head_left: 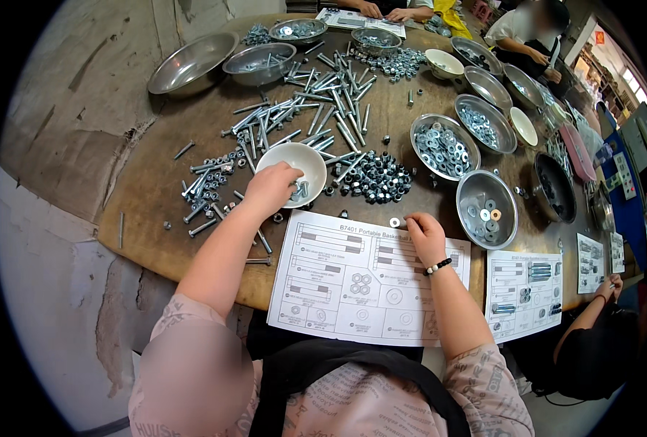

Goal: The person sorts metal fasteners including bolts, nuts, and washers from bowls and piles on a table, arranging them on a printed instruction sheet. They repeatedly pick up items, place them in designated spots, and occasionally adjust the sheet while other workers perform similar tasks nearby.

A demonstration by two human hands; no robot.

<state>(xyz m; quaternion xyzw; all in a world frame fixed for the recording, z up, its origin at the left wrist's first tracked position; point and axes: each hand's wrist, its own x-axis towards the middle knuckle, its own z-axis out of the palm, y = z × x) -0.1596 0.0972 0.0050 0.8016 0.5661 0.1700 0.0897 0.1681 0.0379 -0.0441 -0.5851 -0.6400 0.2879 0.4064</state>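
Observation:
My left hand point(271, 188) reaches over the rim into a white bowl point(313, 156). Its fingers are bent together at small silvery bolts point(301, 191) in the bowl; what lies between the fingertips is hidden. My right hand point(427, 237) has its fingers curled in at the top edge of a printed sheet point(338, 291) with line drawings of bolts, nuts and washers. Whether it holds something cannot be made out. Just left of its fingertips lies a flat washer point(394, 222) on the table. Dark-ringed nuts point(377, 177) form a pile right of the bowl.
Long bolts point(338, 95) spread behind the bowl, with more bolts and nuts point(208, 186) to its left. Metal bowls of washers point(444, 149) point(487, 211) stand at the right. A second sheet point(524, 291) lies by a neighbour's arm point(582, 320); other people sit across the table.

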